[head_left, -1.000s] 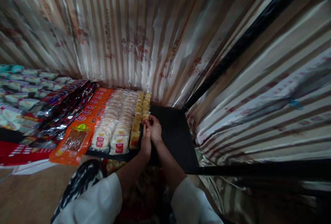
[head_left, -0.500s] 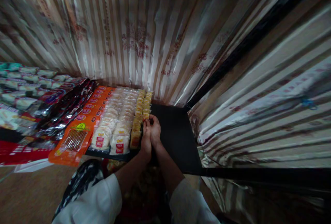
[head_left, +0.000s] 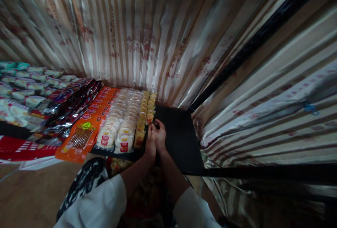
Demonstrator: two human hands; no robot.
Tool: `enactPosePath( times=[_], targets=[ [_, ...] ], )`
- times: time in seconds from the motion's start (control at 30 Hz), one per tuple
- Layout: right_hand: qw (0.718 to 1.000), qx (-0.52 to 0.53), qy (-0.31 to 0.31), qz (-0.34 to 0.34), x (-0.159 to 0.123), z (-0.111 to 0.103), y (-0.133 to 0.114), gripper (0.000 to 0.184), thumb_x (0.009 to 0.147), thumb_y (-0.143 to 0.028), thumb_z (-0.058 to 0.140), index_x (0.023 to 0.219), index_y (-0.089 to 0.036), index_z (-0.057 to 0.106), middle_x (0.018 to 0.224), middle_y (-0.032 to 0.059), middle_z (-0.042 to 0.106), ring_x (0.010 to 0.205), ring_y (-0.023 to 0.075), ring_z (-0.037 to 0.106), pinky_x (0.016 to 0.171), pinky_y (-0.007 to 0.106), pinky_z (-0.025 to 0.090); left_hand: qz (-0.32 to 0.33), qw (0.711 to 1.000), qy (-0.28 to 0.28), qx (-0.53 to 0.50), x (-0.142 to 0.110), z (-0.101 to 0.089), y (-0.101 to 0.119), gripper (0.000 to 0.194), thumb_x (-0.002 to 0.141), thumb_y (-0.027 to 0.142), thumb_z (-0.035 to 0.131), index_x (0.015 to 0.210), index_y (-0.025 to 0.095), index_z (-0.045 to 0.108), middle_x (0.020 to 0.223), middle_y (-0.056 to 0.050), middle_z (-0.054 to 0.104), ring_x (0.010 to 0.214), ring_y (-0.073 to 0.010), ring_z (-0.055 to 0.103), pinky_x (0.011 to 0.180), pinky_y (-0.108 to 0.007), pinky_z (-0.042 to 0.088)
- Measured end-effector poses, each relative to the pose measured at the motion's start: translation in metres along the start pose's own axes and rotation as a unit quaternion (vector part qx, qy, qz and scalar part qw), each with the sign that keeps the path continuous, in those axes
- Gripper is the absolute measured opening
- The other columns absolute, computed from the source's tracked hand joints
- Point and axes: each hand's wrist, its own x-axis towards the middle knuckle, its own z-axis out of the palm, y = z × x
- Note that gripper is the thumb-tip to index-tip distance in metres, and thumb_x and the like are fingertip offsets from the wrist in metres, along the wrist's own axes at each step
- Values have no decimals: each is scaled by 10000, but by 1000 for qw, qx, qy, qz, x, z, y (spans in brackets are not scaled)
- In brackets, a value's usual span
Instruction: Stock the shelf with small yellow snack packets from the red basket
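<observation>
Both my hands meet at the near end of a row of small yellow snack packets (head_left: 149, 108) laid on a black shelf (head_left: 181, 143). My left hand (head_left: 150, 143) has its fingers curled at the packet nearest me. My right hand (head_left: 159, 135) presses against it, fingers bent over the same packet. A second yellow row (head_left: 141, 119) and rows of white round-cake packs (head_left: 122, 122) lie just to the left. What my fingers hold is too small and dark to name surely.
Orange sausage packets (head_left: 86, 126), dark shiny packets (head_left: 68, 108) and pale green-white packets (head_left: 23, 91) fill the shelf to the left. Striped shiny curtain (head_left: 147, 31) hangs behind and to the right. A black bar (head_left: 263, 172) crosses at the right. Bags lie below between my arms.
The view has shifted slightly. My hands stay together at the end of the yellow row, having slid a little right and toward me.
</observation>
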Motion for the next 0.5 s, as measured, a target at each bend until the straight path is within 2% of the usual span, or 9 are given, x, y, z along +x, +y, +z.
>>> enactPosePath(
  times=[0.13, 0.23, 0.37, 0.5],
  targets=[
    [999, 32, -1, 20, -31, -14, -2, 352, 773, -328, 489, 1070, -161, 581, 1077, 102, 576, 865, 166, 595, 715, 274, 515, -2, 1000, -10, 12, -19, -5, -12, 458, 916, 231, 326, 1358, 121, 379, 1455, -107, 375, 1332, -162, 368, 1131, -280, 260],
    [1000, 26, 4, 3, -64, -28, -6, 350, 780, -310, 469, 1072, -151, 579, 1068, 106, 595, 874, 170, 593, 764, 291, 507, 20, 999, -19, 30, -43, -15, -23, 408, 905, 274, 351, 1267, 138, 483, 1365, -100, 495, 1282, -176, 435, 1111, -307, 303],
    [1000, -9, -2, -29, -115, -42, -11, 322, 776, -299, 450, 1014, -148, 607, 1021, 102, 630, 918, 191, 584, 870, 344, 467, 50, 996, -18, 65, -86, -40, -31, 366, 885, 299, 376, 1152, 126, 555, 1273, -117, 565, 1193, -185, 510, 1090, -329, 333],
    [997, -47, -39, -45, -165, -47, -9, 308, 823, -284, 377, 960, -172, 629, 979, 84, 655, 903, 188, 587, 862, 345, 460, 61, 988, -27, 138, -122, -75, -37, 326, 873, 295, 381, 1095, 156, 575, 1187, -97, 608, 1105, -175, 551, 1039, -332, 381]
  ],
)
